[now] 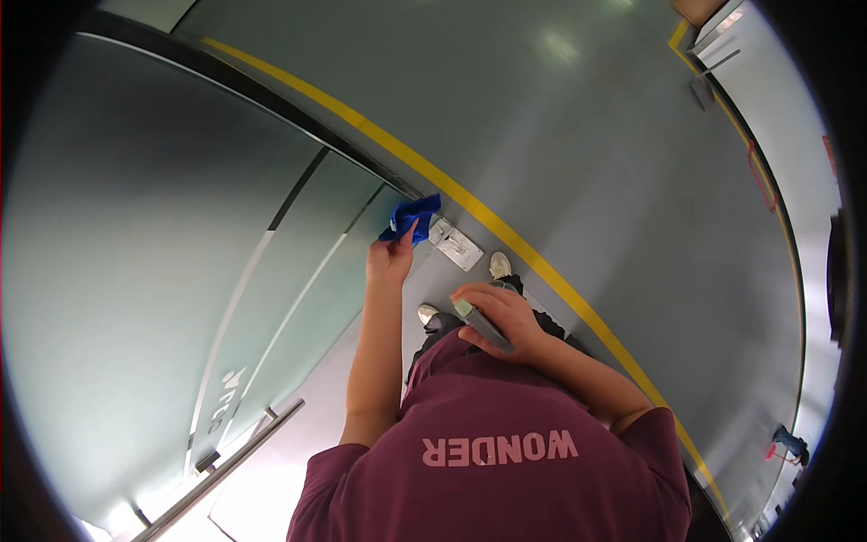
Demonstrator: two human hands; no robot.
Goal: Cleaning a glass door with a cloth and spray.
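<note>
My left arm reaches forward, and my left hand (pixel 390 259) is closed on a crumpled blue cloth (pixel 415 219). The cloth lies at the edge of a large frosted glass panel (pixel 153 208); whether it presses on the glass I cannot tell. Close to my body, my right hand (pixel 508 318) is wrapped round a flat grey object with a pale green end (pixel 486 327). Its kind does not show clearly, since my fingers cover part of it.
A metal floor plate (pixel 457 245) lies just beyond my shoes. Along the glass at lower left runs a metal bar handle (pixel 226 471). A yellow line (pixel 506 233) crosses the grey floor (pixel 623 181). On the right stands a white wall (pixel 795 126) with a long-handled tool (pixel 703 90) beside it.
</note>
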